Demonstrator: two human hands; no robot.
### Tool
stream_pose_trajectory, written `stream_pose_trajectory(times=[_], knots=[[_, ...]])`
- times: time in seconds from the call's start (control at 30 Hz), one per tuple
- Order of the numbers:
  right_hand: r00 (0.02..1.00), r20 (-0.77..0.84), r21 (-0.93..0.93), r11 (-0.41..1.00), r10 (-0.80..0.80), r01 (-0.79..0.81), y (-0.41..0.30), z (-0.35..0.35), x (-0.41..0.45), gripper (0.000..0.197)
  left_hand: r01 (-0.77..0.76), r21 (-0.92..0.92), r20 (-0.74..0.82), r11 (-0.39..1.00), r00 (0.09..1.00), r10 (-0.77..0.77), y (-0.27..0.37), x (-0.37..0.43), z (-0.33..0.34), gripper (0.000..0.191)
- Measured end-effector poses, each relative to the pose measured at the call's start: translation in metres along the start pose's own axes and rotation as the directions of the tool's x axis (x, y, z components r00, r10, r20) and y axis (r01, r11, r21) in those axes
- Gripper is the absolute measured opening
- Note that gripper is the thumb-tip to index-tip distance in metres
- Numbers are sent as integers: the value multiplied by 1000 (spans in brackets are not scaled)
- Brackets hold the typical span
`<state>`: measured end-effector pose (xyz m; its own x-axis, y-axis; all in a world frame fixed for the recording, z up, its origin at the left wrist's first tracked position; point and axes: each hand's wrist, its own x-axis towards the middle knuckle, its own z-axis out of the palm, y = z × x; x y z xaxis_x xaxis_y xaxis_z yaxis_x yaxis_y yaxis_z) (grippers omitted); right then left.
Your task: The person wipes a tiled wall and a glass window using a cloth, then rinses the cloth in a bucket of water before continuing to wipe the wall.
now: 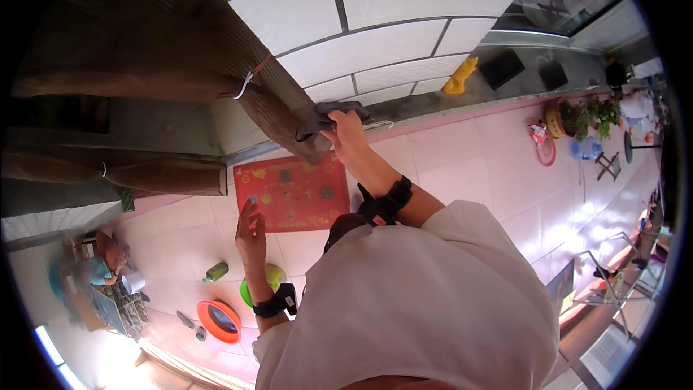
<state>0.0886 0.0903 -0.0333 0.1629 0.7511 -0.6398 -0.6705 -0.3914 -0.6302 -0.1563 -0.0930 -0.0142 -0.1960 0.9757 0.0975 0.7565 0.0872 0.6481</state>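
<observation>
My right hand [345,132] grips a dark grey cloth [325,119] against the lower end of a brown wooden door frame [281,92], where it meets the white tiled wall [400,49]. Part of the cloth is hidden behind my fingers. A pale tie loops around a brown curtain-like covering beside the frame. My left hand [250,233] hangs over the floor with its fingers apart and nothing in them. Beneath it lies the edge of a red patterned doormat [292,195]. Black straps with small devices sit on both my forearms.
A yellow figurine [461,76] stands on the dark ledge [422,104] at the right. On the pink-tiled floor are an orange basin [219,322], a green bottle [216,272] and a green basin [246,293]. Another person [103,268] is at the far left, by a wire rack [122,309]. Potted plants [603,116] stand far right.
</observation>
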Motion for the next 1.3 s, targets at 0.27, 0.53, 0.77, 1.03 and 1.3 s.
stream_pose_trajectory(times=[0.27,0.53,0.77,1.03,1.3], knots=[[982,143,317,945,-125,74,-88,-123,64,21,101,76,-27,992,995,-99,-12,-26,-7,42],[976,-140,54,983,-168,177,-40,-60,41,15,90,25,1,996,996,-90,-11,-26,3,40],[996,-25,56,995,87,-85,0,1,27,17,-26,-81,22,996,999,28,20,19,15,42],[580,753,-186,946,311,-266,-28,-25,-27,47,14,-554,149,832,985,83,30,42,57,37],[666,712,70,923,220,-379,-8,-63,-36,36,191,-587,344,787,939,29,71,48,96,37]])
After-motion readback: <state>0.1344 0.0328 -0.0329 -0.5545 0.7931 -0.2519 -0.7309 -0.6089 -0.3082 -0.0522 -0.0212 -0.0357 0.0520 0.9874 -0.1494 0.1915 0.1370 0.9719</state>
